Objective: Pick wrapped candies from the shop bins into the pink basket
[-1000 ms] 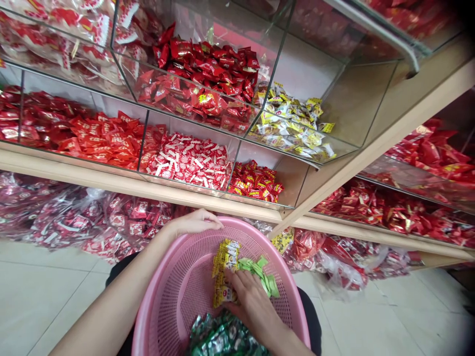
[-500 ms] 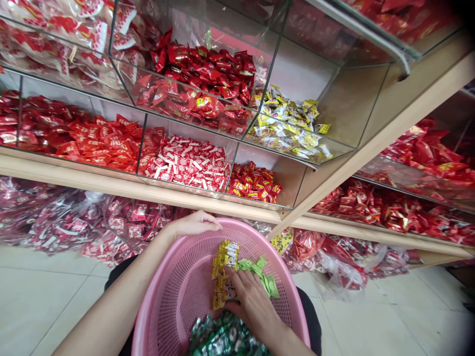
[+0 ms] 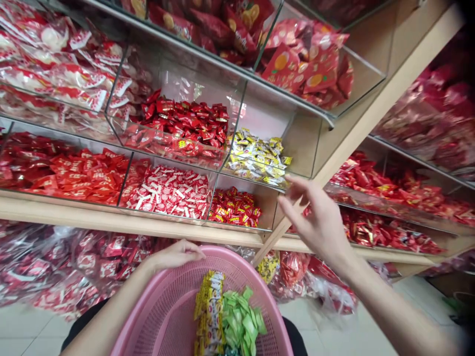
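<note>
A pink plastic basket [image 3: 138, 310] sits between my legs. My left hand [image 3: 177, 254] is closed over its far left rim, with the fingertips partly hidden. Inside lie a row of yellow-and-white wrapped candies [image 3: 210, 314] and a pile of light green wrapped candies [image 3: 243, 319]; a little dark green wrapping shows at the bottom edge. My right hand [image 3: 315, 215] is raised beside the shelf's wooden upright, fingers apart and holding nothing. Its fingertips are near the clear bin of yellow-and-white candies [image 3: 258, 154].
Clear bins hold dark red candies [image 3: 185, 123], red-and-white candies [image 3: 172, 190] and small red-and-yellow candies [image 3: 235, 206]. Large red packets [image 3: 308, 62] fill the bin above. The diagonal wooden upright [image 3: 374, 126] divides the shelves. Plastic bags of candies [image 3: 107, 252] lie beneath the bottom shelf.
My right hand has left the candies in the basket and risen to the right, up to the shelf. The view has tilted upward. My left hand stays on the basket's rim.
</note>
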`<state>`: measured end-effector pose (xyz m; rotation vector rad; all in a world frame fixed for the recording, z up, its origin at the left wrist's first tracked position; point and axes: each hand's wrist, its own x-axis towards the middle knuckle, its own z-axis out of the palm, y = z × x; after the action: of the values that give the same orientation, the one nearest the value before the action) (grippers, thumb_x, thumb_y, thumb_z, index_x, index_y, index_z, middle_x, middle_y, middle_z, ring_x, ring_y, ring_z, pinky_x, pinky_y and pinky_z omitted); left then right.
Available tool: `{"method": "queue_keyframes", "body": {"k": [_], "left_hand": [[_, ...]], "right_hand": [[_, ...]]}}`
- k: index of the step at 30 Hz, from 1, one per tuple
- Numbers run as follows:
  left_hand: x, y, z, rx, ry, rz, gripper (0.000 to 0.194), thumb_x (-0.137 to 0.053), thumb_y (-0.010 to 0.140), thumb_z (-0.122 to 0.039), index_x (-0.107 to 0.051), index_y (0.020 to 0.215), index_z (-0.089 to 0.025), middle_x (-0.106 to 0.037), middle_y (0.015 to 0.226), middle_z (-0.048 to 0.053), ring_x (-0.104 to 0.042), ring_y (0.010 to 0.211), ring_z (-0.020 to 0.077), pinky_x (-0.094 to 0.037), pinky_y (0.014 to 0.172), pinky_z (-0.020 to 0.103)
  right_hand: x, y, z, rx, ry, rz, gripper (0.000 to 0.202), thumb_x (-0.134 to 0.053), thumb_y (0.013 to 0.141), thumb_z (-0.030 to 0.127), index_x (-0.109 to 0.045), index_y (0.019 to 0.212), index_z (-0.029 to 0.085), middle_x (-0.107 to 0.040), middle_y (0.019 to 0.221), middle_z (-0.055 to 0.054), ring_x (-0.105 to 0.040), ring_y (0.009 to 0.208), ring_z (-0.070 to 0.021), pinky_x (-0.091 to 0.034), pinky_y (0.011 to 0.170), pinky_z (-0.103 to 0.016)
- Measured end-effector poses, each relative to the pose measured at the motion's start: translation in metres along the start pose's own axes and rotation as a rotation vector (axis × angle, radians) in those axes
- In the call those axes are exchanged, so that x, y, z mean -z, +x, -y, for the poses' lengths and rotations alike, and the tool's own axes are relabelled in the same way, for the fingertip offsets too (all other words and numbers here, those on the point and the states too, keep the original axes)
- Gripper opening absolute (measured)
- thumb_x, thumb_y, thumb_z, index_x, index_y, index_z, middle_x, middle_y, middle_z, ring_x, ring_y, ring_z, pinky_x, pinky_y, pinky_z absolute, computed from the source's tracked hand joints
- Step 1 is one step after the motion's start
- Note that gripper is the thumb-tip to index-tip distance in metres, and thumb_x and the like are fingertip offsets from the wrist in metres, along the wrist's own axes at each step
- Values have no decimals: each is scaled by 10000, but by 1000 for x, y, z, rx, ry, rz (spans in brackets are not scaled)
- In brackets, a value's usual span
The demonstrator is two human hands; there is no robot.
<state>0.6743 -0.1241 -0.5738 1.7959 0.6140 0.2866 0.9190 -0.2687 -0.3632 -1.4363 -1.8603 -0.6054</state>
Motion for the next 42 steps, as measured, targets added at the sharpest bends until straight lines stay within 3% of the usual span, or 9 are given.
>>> {"method": "queue_keyframes", "body": {"k": [4,9,14,22,28,32,35,38,42], "left_hand": [[1,0,2,-8,4,-1,421,-607,756,-516,-731,947,-162,-727,992,69,-633,931,217,-452,844,289],[1,0,3,-7,3,-16,437,-612,740,-541,-735,942,-174,-727,992,63,-625,945,220,-444,864,295],[1,-1,4,-8,0,-19,484,-608,714,-594,-743,903,-169,-729,921,54,-613,900,222,-436,833,289],[1,1,6,-29,-2,-15,461,-606,731,-579,-746,903,-174,-726,900,45,-610,879,219,-433,828,284],[1,1,8,-31,-1,-30,450,-617,731,-568,-745,918,-180,-729,952,55,-617,927,231,-439,853,290],[1,2,9,-33,16,-35,440,-614,734,-567,-747,913,-188,-732,940,43,-621,925,228,-442,848,284],[0,2,7,-43,10,-34,437,-612,738,-561,-747,912,-183,-732,940,46,-621,912,227,-444,841,286],[-1,0,3,-38,-2,-31,446,-612,733,-566,-747,908,-179,-732,937,52,-621,901,226,-444,837,290],[0,-2,0,-26,-12,-31,449,-618,720,-574,-749,896,-182,-733,905,41,-618,879,217,-441,827,285]], "right_hand": [[9,72,-34,-76,-85,22,290,-532,827,294,-581,1079,158,-641,877,-69,-591,774,-183,-470,729,-331],[-5,125,-55,-315,-303,372,404,-637,755,307,-582,1118,137,-677,913,-74,-610,843,-196,-460,779,-300],[-24,139,-54,-367,-402,619,398,-723,681,344,-625,1022,163,-658,996,-75,-604,888,-197,-467,742,-264],[-30,142,-51,-348,-258,742,382,-735,653,212,-595,997,120,-654,853,-19,-559,711,-114,-435,599,-185],[-25,151,-48,-387,-274,662,259,-675,687,214,-632,928,127,-646,799,-16,-566,710,-116,-447,609,-185],[-18,155,-47,-592,-329,611,278,-655,713,248,-630,948,101,-662,827,-80,-618,668,-153,-500,608,-246],[-21,152,-45,-649,-448,527,443,-679,697,216,-564,1091,49,-641,986,-182,-656,837,-233,-521,720,-306],[-31,147,-44,-641,-516,456,612,-690,692,181,-441,1229,23,-574,1127,-255,-592,1055,-301,-494,834,-355],[-43,143,-47,-693,-513,458,588,-667,720,197,-435,1238,38,-553,1176,-254,-568,1091,-316,-486,854,-381]]}}
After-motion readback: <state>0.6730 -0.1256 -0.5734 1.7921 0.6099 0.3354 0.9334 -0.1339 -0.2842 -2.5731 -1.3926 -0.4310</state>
